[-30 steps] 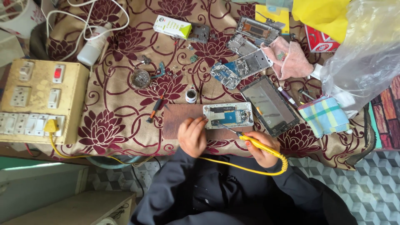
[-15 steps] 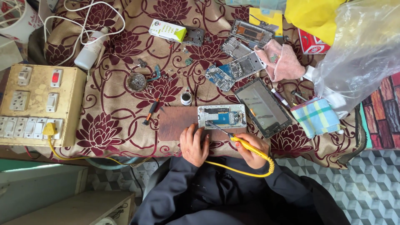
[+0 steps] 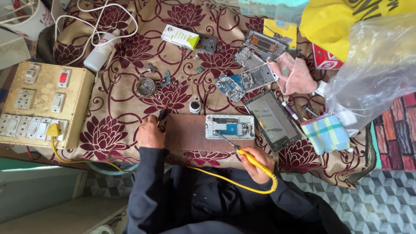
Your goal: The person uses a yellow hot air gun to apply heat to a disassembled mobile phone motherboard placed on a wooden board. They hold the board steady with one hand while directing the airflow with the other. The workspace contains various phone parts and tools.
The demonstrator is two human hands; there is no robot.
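Our right hand (image 3: 258,164) grips the iron (image 3: 242,152), tip on the phone (image 3: 229,126) near the board's (image 3: 186,132) right edge; left hand (image 3: 150,132) pinches a tool (image 3: 161,114). Unbraced, the phone could skid.

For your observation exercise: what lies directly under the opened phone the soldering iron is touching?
The opened phone rests on a brown wooden board, which lies on the flowered cloth. The board's surface beneath the phone is covered.

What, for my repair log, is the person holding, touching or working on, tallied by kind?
Yellow-handled soldering iron: 1
Thin dark red-tipped tool: 1
Opened white phone body: 1
Brown wooden board: 1
Total: 4
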